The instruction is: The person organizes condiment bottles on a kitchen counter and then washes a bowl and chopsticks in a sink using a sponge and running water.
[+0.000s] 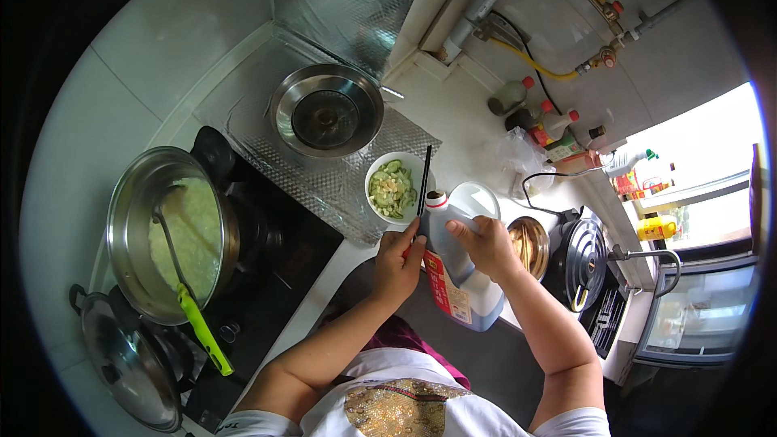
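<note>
My right hand (488, 249) is wrapped round the handle of a large plastic jug (483, 301) with a red and white label. The jug leans in front of me, and its uncapped neck points toward a white bowl (415, 163) of chopped pale-green vegetable pieces (392, 189). Closed fingers of my left hand (395, 265) hold dark chopsticks (426, 174), which stick up beside the bowl. That hand is right by the jug's neck. A bit of red shows at its fingers, too small to name. No liquid is seen leaving the jug.
At left, a steel pot (118, 231) of pale food on the black cooktop (283, 263) holds a green-handled ladle (198, 328). Its glass lid (129, 360) leans nearby. A steel basin (287, 133) stands behind. Bottles (558, 123), a metal bowl (541, 231) and a black round appliance (584, 255) are to the right.
</note>
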